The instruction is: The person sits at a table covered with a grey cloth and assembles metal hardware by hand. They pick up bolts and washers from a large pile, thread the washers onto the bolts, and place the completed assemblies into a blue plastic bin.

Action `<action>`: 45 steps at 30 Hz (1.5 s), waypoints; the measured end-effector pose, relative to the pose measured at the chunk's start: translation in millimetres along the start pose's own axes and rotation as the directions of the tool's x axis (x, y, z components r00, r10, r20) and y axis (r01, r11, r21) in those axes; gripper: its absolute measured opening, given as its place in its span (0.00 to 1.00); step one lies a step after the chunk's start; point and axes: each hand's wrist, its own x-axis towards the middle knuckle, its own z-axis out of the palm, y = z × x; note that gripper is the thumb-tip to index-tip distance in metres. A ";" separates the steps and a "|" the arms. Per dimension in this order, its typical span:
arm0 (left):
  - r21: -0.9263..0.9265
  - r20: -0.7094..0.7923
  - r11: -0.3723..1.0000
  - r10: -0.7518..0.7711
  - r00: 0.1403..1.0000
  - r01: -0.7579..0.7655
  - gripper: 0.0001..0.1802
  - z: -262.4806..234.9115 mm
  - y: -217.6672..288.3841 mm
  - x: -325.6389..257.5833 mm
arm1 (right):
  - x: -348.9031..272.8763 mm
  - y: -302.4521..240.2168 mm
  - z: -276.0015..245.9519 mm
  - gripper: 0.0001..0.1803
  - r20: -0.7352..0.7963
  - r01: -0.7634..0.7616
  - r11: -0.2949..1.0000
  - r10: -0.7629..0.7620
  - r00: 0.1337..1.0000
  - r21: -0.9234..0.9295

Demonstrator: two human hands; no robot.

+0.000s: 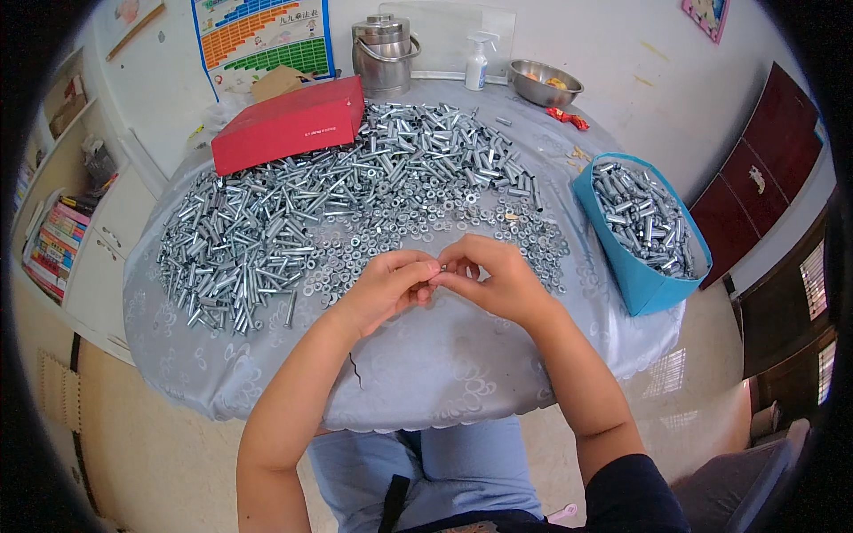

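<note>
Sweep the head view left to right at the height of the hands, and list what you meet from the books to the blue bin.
Books, heap of long metal fasteners, small metal rings, left hand, right hand, more small metal rings, blue bin.

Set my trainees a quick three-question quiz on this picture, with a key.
1. True or false: the red box is nearer the steel pot than the blue bin is.
2. What stands between the steel pot and the bowl?
A) red box
B) spray bottle
C) blue bin
3. Fill the gap: ____-coloured metal parts lie beyond the left hand and right hand.

Key: 1 true; 2 B; 3 silver.
</note>
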 end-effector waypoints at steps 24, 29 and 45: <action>0.173 -0.170 0.985 0.039 0.985 -0.009 0.06 -8.4 -3.8 3.9 | -10.4 48.3 -59.2 0.10 -0.218 -0.561 0.707 0.521 0.825 -0.432; 0.166 -0.187 0.986 0.050 0.981 -0.019 0.07 -4.0 -1.8 2.0 | -17.3 60.6 -58.7 0.11 -0.147 -0.488 0.712 0.486 0.861 -0.504; 0.205 -0.150 0.979 0.047 0.988 -0.015 0.07 -6.3 -0.9 1.1 | -16.3 48.1 -49.4 0.14 -0.293 -0.604 0.538 0.555 0.779 -0.587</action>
